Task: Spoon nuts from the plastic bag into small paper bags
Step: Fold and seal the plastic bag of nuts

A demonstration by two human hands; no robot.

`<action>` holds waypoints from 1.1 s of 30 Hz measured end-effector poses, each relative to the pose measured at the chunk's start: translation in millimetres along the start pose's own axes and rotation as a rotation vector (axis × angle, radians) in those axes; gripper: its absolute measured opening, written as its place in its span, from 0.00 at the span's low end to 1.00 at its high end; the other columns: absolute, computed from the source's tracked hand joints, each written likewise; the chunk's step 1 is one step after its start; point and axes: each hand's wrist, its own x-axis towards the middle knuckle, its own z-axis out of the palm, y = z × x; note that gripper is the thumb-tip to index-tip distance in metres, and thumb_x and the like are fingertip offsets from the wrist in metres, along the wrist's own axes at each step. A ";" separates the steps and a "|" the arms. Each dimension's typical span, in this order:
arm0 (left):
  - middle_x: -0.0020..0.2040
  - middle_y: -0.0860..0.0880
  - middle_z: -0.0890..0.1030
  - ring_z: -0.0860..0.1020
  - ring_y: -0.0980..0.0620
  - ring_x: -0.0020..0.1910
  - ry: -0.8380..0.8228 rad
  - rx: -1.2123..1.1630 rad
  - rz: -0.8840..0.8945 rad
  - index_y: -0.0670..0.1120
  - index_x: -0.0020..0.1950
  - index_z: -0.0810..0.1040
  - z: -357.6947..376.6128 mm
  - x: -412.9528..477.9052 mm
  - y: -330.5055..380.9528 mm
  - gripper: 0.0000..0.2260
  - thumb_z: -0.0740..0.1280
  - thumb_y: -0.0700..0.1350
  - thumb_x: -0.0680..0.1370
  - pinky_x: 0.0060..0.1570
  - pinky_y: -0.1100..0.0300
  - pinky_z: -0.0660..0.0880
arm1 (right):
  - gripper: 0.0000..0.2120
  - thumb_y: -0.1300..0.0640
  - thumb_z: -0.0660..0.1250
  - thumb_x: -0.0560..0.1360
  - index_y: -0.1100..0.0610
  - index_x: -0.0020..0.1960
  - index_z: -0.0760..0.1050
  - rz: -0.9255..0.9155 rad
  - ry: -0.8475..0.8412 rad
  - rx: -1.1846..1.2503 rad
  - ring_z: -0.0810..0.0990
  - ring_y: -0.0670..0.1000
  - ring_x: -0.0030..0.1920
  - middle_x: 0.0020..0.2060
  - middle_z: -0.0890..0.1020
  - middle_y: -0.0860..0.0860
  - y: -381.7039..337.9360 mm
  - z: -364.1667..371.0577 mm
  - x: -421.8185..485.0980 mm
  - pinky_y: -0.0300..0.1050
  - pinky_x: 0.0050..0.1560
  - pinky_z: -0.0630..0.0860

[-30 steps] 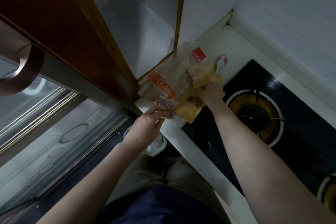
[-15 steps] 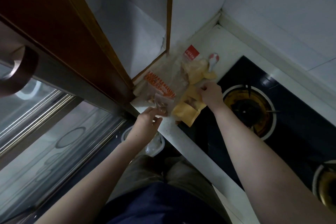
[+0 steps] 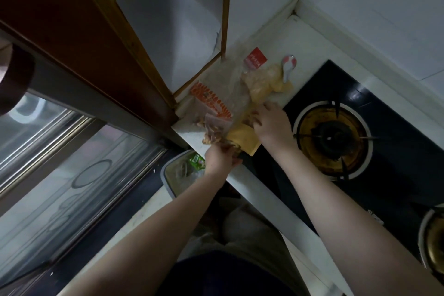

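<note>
Hands first: left hand [image 3: 222,155] pinches the nut bag [image 3: 213,113] mouth at the tabletop [image 3: 242,175] edge; right hand [image 3: 270,122] rests flat on a paper bag [image 3: 243,139]. Beyond that bag lies the spoon [image 3: 288,67], untouched; picking it up looks next.

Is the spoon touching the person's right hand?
Apart. The head view shows the spoon lying on the counter beyond the right hand, with bare counter and yellow paper bags between them.

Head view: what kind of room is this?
Most likely a home kitchen: a gas burner set in a black hob, a white counter in a tiled corner, and a waste bin on the floor below.
</note>
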 end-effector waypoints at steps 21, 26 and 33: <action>0.44 0.44 0.80 0.78 0.46 0.42 0.146 0.635 0.443 0.40 0.48 0.81 -9.0 -0.8 -14.7 0.05 0.68 0.41 0.76 0.41 0.57 0.73 | 0.17 0.58 0.68 0.74 0.59 0.61 0.73 -0.031 -0.170 -0.051 0.77 0.56 0.52 0.55 0.72 0.55 -21.2 23.2 -59.4 0.46 0.42 0.79; 0.36 0.48 0.82 0.78 0.51 0.35 0.124 0.479 0.334 0.43 0.40 0.83 -0.8 -1.1 -9.9 0.06 0.68 0.40 0.76 0.34 0.62 0.70 | 0.17 0.62 0.65 0.75 0.62 0.63 0.75 -0.090 -0.158 -0.077 0.79 0.57 0.53 0.56 0.76 0.58 -23.8 23.4 -60.4 0.46 0.47 0.79; 0.30 0.51 0.77 0.72 0.60 0.29 0.119 0.358 0.242 0.43 0.37 0.81 9.7 -0.4 -4.2 0.08 0.68 0.40 0.76 0.27 0.74 0.65 | 0.14 0.64 0.66 0.75 0.64 0.59 0.78 -0.093 -0.135 -0.048 0.79 0.59 0.49 0.51 0.78 0.59 -22.2 24.8 -60.0 0.50 0.46 0.79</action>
